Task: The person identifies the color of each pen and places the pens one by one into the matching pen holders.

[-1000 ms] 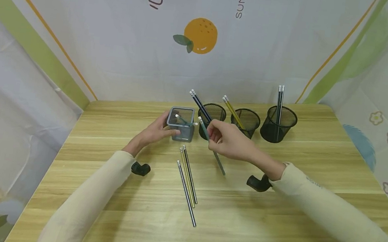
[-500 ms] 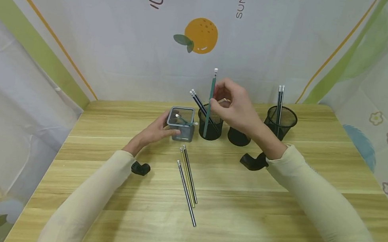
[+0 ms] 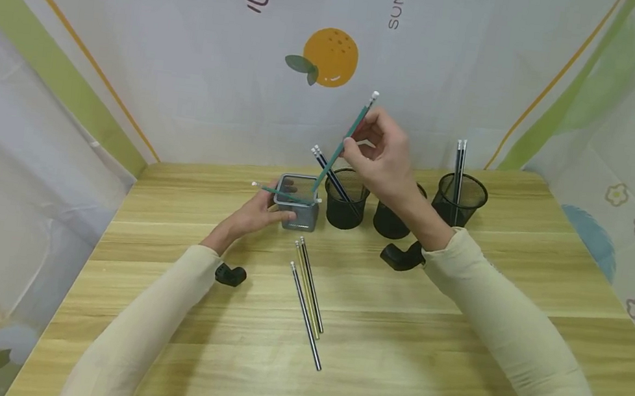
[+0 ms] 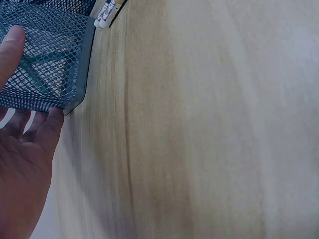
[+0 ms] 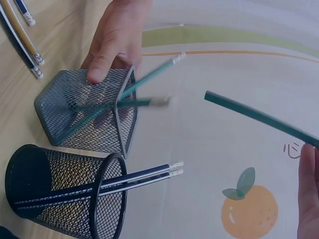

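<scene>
My left hand (image 3: pixel 253 215) grips a square grey mesh pencil holder (image 3: pixel 300 217), thumb on the near side and fingers round the far side. Two green pencils (image 5: pixel 154 77) lean inside it, white erasers sticking out of the mouth. Another green pencil (image 3: pixel 339 148) is pinched between the thumb and fingers of my right hand (image 3: pixel 383 156). It slants with its eraser up and its lower end just over the holder's opening; in the right wrist view that end is apart from the rim.
Right of the square holder stand three round black mesh cups: one (image 3: pixel 345 215) with dark blue pencils, one (image 3: pixel 389 224) partly behind my right hand, one (image 3: pixel 457 207) with black pencils. Dark striped (image 3: pixel 305 317) and yellow (image 3: pixel 306 281) pencils lie on the wooden table (image 3: pixel 393 363).
My right hand has lifted the green pencil, turned it upright and brought it over the square holder. A green pencil inside now leans further left. My left hand has stayed put.
</scene>
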`<action>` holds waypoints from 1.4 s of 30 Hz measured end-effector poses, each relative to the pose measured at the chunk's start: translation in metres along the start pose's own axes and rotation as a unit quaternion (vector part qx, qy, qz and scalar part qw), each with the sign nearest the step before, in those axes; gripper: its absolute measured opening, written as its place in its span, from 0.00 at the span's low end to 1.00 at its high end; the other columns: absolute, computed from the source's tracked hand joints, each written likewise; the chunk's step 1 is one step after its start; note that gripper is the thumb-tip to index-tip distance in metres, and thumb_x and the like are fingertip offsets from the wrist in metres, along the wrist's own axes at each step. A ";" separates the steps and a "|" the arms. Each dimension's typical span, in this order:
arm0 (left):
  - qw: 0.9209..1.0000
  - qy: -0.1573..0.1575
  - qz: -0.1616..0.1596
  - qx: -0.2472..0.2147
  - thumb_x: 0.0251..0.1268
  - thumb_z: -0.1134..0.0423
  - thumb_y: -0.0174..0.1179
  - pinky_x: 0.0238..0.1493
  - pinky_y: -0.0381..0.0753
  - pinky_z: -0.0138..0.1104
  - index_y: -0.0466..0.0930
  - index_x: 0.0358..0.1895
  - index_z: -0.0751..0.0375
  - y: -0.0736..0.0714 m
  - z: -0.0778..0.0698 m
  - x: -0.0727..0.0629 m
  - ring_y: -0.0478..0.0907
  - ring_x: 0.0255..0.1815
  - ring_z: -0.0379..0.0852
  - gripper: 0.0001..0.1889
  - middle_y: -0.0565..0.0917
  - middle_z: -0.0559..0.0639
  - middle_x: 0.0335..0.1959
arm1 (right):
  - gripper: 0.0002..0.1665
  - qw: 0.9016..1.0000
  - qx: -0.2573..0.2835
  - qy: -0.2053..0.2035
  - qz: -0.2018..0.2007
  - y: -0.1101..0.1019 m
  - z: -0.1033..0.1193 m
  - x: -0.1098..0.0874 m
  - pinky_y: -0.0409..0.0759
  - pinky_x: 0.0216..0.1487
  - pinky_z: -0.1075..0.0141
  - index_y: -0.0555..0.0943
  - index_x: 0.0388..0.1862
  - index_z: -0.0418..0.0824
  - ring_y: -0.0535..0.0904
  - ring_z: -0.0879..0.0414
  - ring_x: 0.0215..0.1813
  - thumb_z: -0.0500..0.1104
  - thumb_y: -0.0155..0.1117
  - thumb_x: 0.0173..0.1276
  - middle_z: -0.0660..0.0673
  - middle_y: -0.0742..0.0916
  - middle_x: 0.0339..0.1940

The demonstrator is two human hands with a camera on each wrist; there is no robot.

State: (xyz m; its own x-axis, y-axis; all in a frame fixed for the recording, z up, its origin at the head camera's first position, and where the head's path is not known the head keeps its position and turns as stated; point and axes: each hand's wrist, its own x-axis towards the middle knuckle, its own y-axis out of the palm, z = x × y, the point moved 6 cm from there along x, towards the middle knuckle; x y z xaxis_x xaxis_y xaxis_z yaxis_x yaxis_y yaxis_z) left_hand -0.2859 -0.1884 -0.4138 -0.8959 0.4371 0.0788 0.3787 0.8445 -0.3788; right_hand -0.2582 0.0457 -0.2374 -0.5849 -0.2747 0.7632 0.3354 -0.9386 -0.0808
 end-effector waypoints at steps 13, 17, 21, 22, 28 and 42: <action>1.000 -0.002 -0.004 0.014 0.71 0.70 0.65 0.75 0.52 0.58 0.53 0.79 0.67 0.001 -0.001 -0.001 0.57 0.76 0.65 0.39 0.64 0.67 0.74 | 0.10 0.996 -0.076 0.032 0.032 0.015 -0.033 -0.015 0.86 0.43 0.54 0.72 0.44 0.23 0.83 0.34 0.42 0.20 0.60 0.66 0.30 0.80 0.40; 1.000 -0.001 -0.005 0.012 0.71 0.70 0.64 0.74 0.52 0.58 0.53 0.79 0.67 0.000 0.001 -0.002 0.56 0.76 0.67 0.39 0.63 0.67 0.74 | 0.09 0.994 -0.079 0.055 0.048 0.021 -0.044 -0.022 0.86 0.44 0.56 0.72 0.43 0.25 0.83 0.36 0.42 0.21 0.59 0.66 0.31 0.80 0.40; 1.000 -0.003 -0.006 0.013 0.71 0.70 0.64 0.74 0.53 0.58 0.53 0.79 0.66 0.000 0.002 -0.002 0.56 0.76 0.66 0.39 0.64 0.67 0.74 | 0.07 0.988 -0.105 0.077 0.079 0.028 -0.053 -0.028 0.86 0.44 0.60 0.73 0.42 0.28 0.84 0.43 0.42 0.23 0.59 0.68 0.36 0.82 0.39; 1.000 -0.005 -0.006 0.011 0.71 0.70 0.65 0.74 0.54 0.58 0.53 0.79 0.66 0.000 0.001 -0.002 0.56 0.76 0.66 0.39 0.64 0.67 0.74 | 0.06 0.986 -0.114 0.084 0.089 0.029 -0.055 -0.030 0.85 0.44 0.60 0.73 0.41 0.29 0.84 0.45 0.42 0.24 0.58 0.69 0.37 0.82 0.39; 1.000 -0.005 -0.005 0.010 0.71 0.69 0.65 0.73 0.57 0.57 0.53 0.79 0.65 0.000 0.000 -0.001 0.56 0.76 0.66 0.39 0.64 0.67 0.74 | 0.05 0.966 -0.179 0.117 0.141 0.033 -0.064 -0.038 0.84 0.40 0.63 0.74 0.42 0.33 0.84 0.53 0.40 0.28 0.59 0.70 0.42 0.83 0.38; 1.000 -0.001 -0.005 0.017 0.71 0.70 0.64 0.74 0.51 0.59 0.53 0.79 0.66 0.000 -0.001 0.000 0.58 0.75 0.65 0.39 0.64 0.66 0.74 | 0.11 0.954 -0.166 0.180 0.175 0.028 -0.060 -0.059 0.85 0.42 0.66 0.74 0.46 0.35 0.82 0.55 0.40 0.34 0.67 0.71 0.44 0.81 0.39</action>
State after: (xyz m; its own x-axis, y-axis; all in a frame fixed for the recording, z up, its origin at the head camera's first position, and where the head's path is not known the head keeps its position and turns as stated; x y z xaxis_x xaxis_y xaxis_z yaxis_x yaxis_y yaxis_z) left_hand -0.2857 -0.1884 -0.4130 -0.9001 0.4281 0.0805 0.3616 0.8374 -0.4099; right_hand -0.2584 0.0230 -0.3226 -0.7156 -0.5813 0.3873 0.3390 -0.7738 -0.5350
